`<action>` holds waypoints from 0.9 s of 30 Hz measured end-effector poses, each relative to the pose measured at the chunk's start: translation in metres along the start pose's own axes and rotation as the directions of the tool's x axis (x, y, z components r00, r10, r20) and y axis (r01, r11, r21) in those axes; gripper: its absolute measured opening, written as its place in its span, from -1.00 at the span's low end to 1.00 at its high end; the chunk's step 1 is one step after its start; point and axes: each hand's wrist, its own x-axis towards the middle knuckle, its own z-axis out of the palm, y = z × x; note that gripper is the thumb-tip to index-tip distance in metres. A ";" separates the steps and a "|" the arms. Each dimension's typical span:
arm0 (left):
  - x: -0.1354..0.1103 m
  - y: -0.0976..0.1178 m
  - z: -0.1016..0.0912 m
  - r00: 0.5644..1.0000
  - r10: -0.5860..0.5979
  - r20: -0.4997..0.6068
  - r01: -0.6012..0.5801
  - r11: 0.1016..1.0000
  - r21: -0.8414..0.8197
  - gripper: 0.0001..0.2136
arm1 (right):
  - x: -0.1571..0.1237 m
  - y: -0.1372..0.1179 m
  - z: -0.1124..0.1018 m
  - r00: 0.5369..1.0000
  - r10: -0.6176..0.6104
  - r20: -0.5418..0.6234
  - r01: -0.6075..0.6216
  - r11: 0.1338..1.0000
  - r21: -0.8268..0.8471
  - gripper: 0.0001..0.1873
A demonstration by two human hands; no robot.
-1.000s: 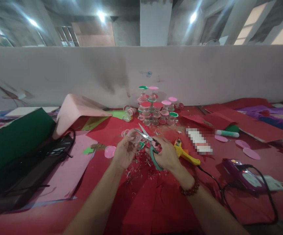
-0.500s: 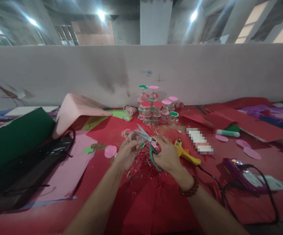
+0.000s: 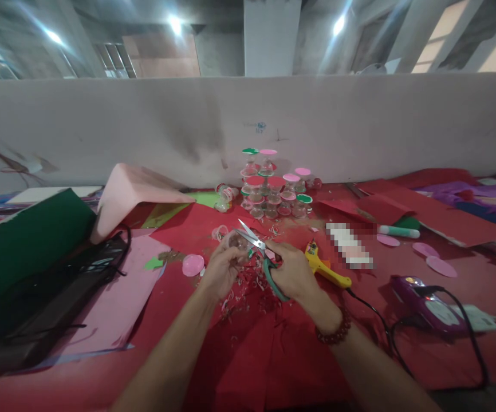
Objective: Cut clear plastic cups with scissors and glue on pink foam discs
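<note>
My right hand (image 3: 293, 273) grips green-handled scissors (image 3: 259, 252), blades parted and pointing up-left. My left hand (image 3: 222, 266) is closed around a small clear plastic cup (image 3: 236, 240), held against the blades. Red and white paper shavings (image 3: 248, 286) lie under both hands on red paper (image 3: 256, 355). A stack of small clear cups with pink, red and green lids (image 3: 274, 189) stands behind, by the wall.
A yellow glue gun (image 3: 325, 269) lies right of my right hand, its cord running to a purple device (image 3: 424, 306). Pink discs (image 3: 193, 265), a glue stick (image 3: 398, 232), a green roll (image 3: 24, 240), a black bag (image 3: 50, 297) and pink sheets surround the spot.
The hands stayed in place; the scissors blades shifted slightly against the cup, and the view tilted a little.
</note>
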 end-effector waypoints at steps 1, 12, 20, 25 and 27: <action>0.000 0.000 0.000 1.000 0.002 0.001 -0.002 1.000 -0.002 -0.80 | 0.000 0.000 0.000 1.000 -0.004 -0.002 0.004 1.000 0.006 -0.55; 0.003 0.002 -0.005 1.000 0.024 -0.005 -0.025 1.000 -0.015 -0.74 | 0.003 -0.003 -0.008 1.000 -0.018 0.006 0.018 0.998 0.063 -0.80; 0.005 0.005 -0.007 0.996 0.018 -0.082 -0.027 0.993 -0.112 -0.78 | 0.002 0.000 -0.005 0.995 -0.085 -0.052 0.083 0.996 -0.036 -0.51; 0.007 0.009 -0.009 0.995 0.034 -0.096 -0.047 0.988 -0.144 -0.75 | 0.000 0.002 -0.002 0.995 -0.097 -0.020 0.097 0.995 0.006 -0.53; 0.007 0.009 -0.009 0.994 0.030 -0.101 -0.045 0.988 -0.149 -0.75 | -0.001 0.003 -0.001 0.995 -0.101 -0.008 0.102 0.994 0.026 -0.53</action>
